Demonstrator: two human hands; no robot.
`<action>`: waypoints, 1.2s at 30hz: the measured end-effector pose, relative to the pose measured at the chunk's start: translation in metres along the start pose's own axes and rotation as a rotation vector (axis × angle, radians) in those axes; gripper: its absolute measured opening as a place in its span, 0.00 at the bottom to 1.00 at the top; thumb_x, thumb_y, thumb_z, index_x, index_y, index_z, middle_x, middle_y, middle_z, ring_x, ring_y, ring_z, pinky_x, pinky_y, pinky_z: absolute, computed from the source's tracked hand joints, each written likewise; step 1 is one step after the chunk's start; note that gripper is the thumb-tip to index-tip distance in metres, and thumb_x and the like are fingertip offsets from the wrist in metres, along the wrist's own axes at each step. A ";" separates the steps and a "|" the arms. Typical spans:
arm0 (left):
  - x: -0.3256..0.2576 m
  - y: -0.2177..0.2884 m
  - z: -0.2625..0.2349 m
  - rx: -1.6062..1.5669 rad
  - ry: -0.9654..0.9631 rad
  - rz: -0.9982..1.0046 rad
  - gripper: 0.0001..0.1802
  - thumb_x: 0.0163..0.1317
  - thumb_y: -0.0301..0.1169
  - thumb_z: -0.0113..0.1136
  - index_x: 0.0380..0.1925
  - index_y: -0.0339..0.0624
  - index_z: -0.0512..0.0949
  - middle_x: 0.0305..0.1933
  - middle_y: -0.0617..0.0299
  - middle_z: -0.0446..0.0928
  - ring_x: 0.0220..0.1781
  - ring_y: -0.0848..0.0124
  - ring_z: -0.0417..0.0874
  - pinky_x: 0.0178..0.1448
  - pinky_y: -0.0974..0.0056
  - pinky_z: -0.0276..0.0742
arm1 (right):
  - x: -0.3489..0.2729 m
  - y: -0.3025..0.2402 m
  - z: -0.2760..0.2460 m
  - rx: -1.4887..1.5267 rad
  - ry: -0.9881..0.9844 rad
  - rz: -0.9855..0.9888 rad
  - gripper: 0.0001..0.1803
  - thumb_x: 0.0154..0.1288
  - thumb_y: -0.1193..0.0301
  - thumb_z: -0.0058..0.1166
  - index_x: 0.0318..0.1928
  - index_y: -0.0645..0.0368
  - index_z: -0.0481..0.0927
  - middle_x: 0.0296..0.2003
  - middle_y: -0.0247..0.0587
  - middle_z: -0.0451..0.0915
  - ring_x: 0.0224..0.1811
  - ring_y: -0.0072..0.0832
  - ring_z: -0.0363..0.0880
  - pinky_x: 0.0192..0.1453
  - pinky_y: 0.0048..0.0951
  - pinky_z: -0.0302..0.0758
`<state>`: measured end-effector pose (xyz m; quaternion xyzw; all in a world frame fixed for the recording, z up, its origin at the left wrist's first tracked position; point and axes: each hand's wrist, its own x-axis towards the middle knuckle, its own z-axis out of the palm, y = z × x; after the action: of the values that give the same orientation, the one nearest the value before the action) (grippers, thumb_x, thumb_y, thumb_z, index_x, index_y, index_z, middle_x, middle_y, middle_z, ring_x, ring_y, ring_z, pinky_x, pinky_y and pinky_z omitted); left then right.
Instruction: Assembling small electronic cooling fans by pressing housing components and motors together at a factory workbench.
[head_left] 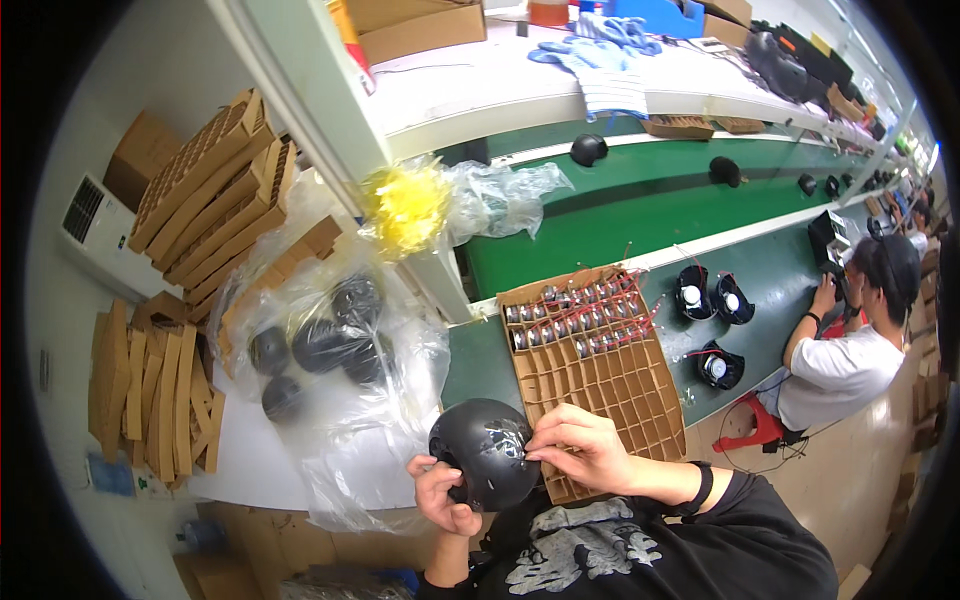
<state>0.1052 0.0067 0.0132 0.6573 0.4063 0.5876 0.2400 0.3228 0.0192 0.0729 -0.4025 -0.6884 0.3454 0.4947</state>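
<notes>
Left grip (442,494) holds black globe (487,456) — right grip (582,450) touching

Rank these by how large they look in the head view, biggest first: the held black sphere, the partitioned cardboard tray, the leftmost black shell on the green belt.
1. Cardboard tray
2. Held sphere
3. Leftmost shell; it lies farther away, so its true size against the sphere is unsure.

Green bench (468,372): cardboard grid tray (585,395), three black shells (733,300) right of it. Belt (640,226) behind: black domes (588,149) spaced along.
</notes>
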 end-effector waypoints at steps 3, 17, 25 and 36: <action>-0.002 -0.004 0.001 0.074 -0.081 0.084 0.33 0.63 0.60 0.40 0.41 0.35 0.65 0.26 0.56 0.76 0.48 0.66 0.66 0.59 0.56 0.57 | 0.001 -0.003 -0.007 -0.092 -0.038 -0.087 0.09 0.53 0.81 0.62 0.35 0.63 0.77 0.35 0.41 0.75 0.37 0.34 0.76 0.40 0.30 0.74; 0.029 0.019 0.052 -0.341 0.129 -0.506 0.31 0.58 0.34 0.64 0.56 0.36 0.60 0.33 0.61 0.75 0.38 0.78 0.72 0.48 0.72 0.67 | -0.013 0.012 0.001 -0.421 -0.191 -0.337 0.14 0.52 0.75 0.60 0.39 0.66 0.74 0.38 0.43 0.72 0.39 0.38 0.71 0.44 0.34 0.72; 0.035 0.033 0.040 -0.348 0.132 -0.385 0.31 0.63 0.39 0.60 0.56 0.36 0.56 0.43 0.55 0.77 0.46 0.73 0.75 0.52 0.68 0.69 | -0.002 0.000 0.005 -0.208 -0.047 -0.299 0.13 0.49 0.78 0.65 0.36 0.61 0.76 0.34 0.42 0.73 0.35 0.38 0.74 0.39 0.35 0.72; 0.026 -0.009 0.038 -0.018 0.231 -0.215 0.34 0.56 0.29 0.64 0.58 0.37 0.56 0.46 0.52 0.74 0.47 0.68 0.74 0.52 0.64 0.71 | 0.000 0.005 0.027 0.425 -0.147 0.576 0.05 0.66 0.75 0.53 0.34 0.62 0.71 0.27 0.31 0.72 0.30 0.19 0.72 0.34 0.22 0.70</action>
<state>0.1396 0.0388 0.0134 0.5358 0.4941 0.6337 0.2592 0.2982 0.0190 0.0611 -0.4422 -0.4937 0.6338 0.3988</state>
